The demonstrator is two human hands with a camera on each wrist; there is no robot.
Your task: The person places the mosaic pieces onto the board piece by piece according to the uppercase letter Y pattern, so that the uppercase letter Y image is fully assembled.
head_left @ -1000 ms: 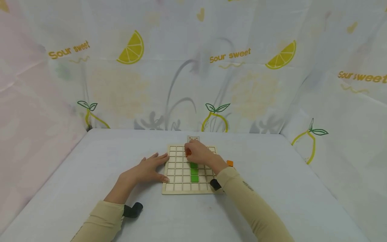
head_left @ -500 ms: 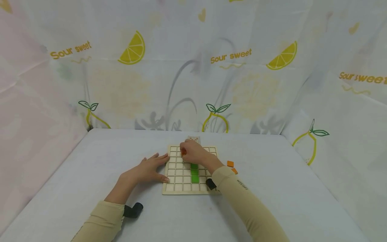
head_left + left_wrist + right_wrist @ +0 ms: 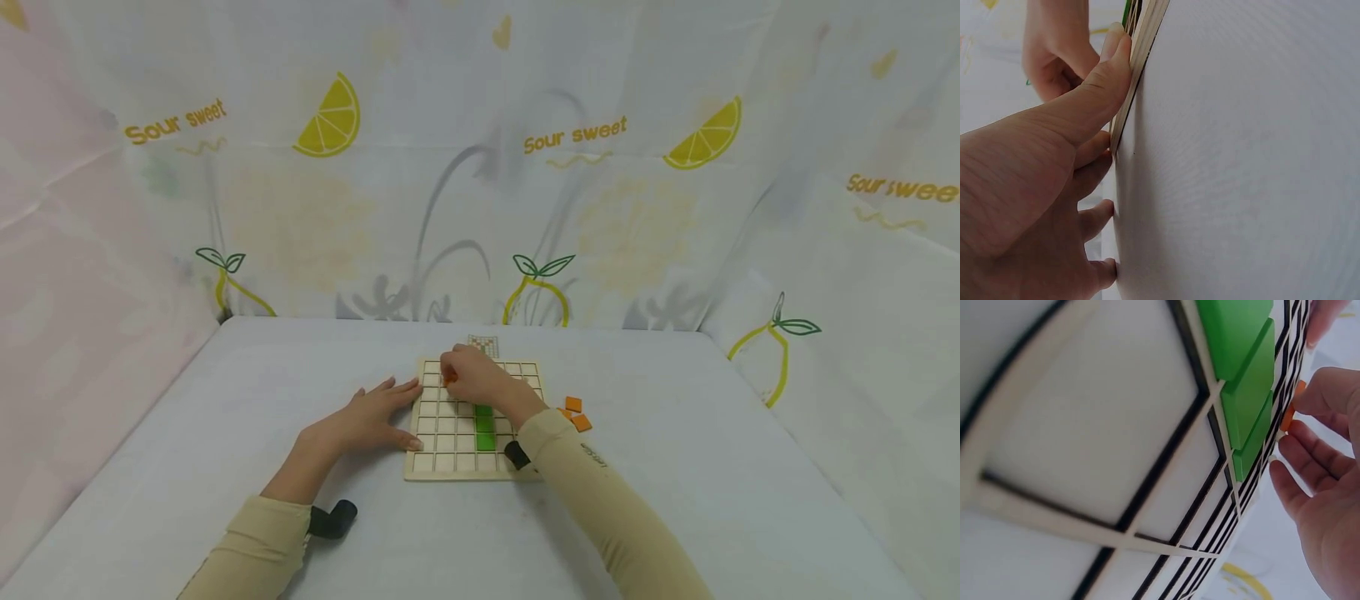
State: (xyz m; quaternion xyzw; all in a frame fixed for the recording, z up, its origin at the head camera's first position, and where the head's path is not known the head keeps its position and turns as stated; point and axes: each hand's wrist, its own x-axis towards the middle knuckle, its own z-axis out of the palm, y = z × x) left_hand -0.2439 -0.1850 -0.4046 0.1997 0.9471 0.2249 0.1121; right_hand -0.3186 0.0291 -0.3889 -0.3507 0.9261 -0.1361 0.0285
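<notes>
My right hand [image 3: 480, 375] is over the far left part of a wooden grid board [image 3: 446, 461]. Its thumb and fingers pinch an orange square tile [image 3: 1287, 417], held right at the grid in the right wrist view. A column of green tiles [image 3: 485, 442] sits in the board's cells, partly covered by this hand in the head view. At the board's left side, my left hand [image 3: 367, 419] lies with its fingers spread. The left thumb [image 3: 1094, 87] rests along the board's edge, while some of the other fingertips touch the table.
Several loose orange tiles [image 3: 573, 404] lie on the white tabletop just right of the board. Behind the board is a small printed grid card [image 3: 487, 343]. A patterned cloth [image 3: 450, 208] hangs along the table's far edge.
My right hand has shifted left across the board's far rows, its fingers still round an orange tile. More of the loose orange tiles now shows past the sleeve. The left hand stays put.
</notes>
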